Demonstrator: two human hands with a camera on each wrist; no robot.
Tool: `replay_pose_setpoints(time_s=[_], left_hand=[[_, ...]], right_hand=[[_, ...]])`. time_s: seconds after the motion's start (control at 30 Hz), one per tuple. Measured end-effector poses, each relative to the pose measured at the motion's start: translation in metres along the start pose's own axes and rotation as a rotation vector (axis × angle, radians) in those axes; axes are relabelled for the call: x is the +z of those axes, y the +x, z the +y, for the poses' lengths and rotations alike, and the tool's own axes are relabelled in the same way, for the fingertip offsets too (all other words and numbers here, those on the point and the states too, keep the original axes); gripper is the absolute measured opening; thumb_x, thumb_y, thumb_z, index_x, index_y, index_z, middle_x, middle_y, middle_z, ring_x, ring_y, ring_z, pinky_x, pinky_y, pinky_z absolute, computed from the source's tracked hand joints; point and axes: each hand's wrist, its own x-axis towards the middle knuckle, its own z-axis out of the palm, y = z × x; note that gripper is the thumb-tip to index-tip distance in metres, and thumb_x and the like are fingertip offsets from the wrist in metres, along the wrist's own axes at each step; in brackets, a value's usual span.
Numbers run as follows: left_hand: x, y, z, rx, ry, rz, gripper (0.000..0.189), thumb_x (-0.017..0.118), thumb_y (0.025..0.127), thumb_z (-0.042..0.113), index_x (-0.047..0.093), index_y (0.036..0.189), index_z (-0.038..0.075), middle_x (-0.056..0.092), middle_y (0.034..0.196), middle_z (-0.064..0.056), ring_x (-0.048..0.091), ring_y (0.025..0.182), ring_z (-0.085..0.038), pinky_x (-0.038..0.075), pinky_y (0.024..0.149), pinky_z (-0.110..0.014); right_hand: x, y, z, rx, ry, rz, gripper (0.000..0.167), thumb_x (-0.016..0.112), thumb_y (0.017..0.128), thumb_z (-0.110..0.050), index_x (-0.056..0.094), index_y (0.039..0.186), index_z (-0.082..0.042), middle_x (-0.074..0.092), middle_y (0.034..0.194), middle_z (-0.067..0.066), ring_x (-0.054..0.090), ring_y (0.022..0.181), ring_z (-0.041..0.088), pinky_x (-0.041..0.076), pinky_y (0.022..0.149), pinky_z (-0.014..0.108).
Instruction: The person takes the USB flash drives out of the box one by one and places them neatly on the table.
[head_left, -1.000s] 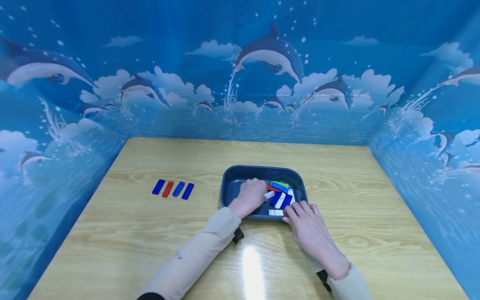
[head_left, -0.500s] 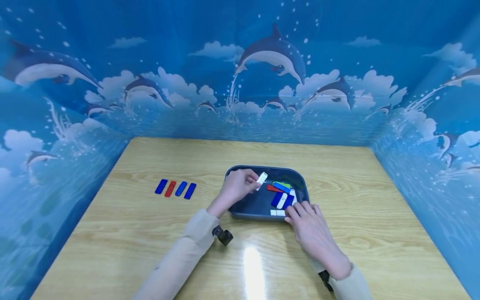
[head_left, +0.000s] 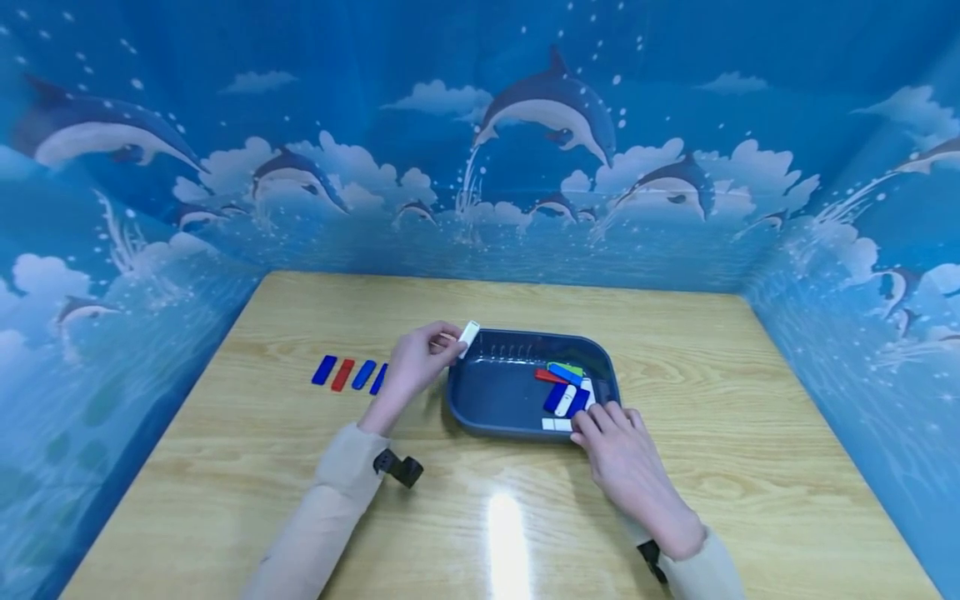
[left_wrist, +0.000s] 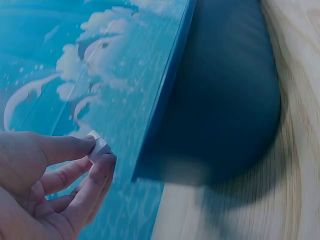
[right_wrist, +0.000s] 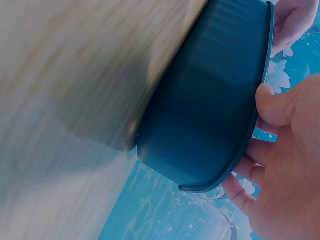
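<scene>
My left hand point(head_left: 415, 360) pinches a white USB flash drive point(head_left: 469, 337) between thumb and fingertips, above the left rim of a dark blue plastic tub point(head_left: 491, 404). In the left wrist view only the small end of the white drive point(left_wrist: 100, 148) shows. My right hand point(head_left: 628, 467) grips the tub's near right rim, thumb outside and fingers over the edge in the right wrist view. Inside the tub, on its right side, lie several drives: a green one, a red one point(head_left: 551, 377), blue ones and white ones point(head_left: 557, 425). The right fingers partly cover this group.
On the wooden table point(head_left: 225, 467) left of the tub, several drives stand in a slanted row: a dark blue one point(head_left: 324, 370), a red one point(head_left: 342, 375) and more blue ones. The left hand partly hides the last. A dolphin-print curtain point(head_left: 375, 175) surrounds the table.
My left hand has picked the white drive out of the tub and carried it up and leftward to the tub's left rim. The right hand stays at the near right rim.
</scene>
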Motion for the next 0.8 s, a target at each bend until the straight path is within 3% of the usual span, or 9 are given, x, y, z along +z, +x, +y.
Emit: replay_pose_setpoints(time_s=[0.2,0.4,0.6,0.8], left_hand=[[-0.025,-0.003,-0.021,-0.018,0.015,0.047,0.028,0.069,0.098,0.016,0.068,0.12,0.0,0.074,0.105,-0.018,0.074,0.091,-0.026,0.058,0.076,-0.032],[-0.041,-0.01,-0.041,-0.057,0.129,0.068,0.026,0.069,0.097,0.016,0.069,0.117,0.0,0.073,0.106,-0.018,0.071,0.095,-0.03,0.057,0.077,-0.035],[-0.045,-0.018,-0.056,-0.09,0.24,0.064,0.022,0.073,0.093,0.017,0.072,0.108,0.001,0.075,0.097,-0.013,0.071,0.085,-0.026,0.051,0.067,-0.027],[-0.042,-0.022,-0.064,-0.104,0.322,0.047,0.022,0.072,0.093,0.017,0.072,0.11,0.003,0.074,0.092,-0.012,0.068,0.079,-0.023,0.049,0.063,-0.029]], right_hand=[[0.0,0.0,0.001,-0.012,0.008,0.022,0.01,0.067,0.096,-0.021,0.06,0.095,-0.013,0.053,0.084,-0.001,0.047,0.081,0.023,0.041,0.078,0.04],[0.0,0.0,0.002,-0.018,0.007,0.033,0.012,0.068,0.095,-0.021,0.06,0.094,-0.012,0.053,0.083,0.0,0.048,0.081,0.023,0.041,0.077,0.04],[0.0,0.0,0.002,-0.021,0.005,0.03,0.014,0.069,0.094,-0.022,0.06,0.095,-0.011,0.053,0.083,0.0,0.048,0.082,0.024,0.042,0.078,0.041],[0.001,0.0,0.001,-0.02,0.005,0.026,0.014,0.068,0.094,-0.022,0.059,0.094,-0.011,0.052,0.083,0.0,0.048,0.082,0.024,0.042,0.077,0.041]])
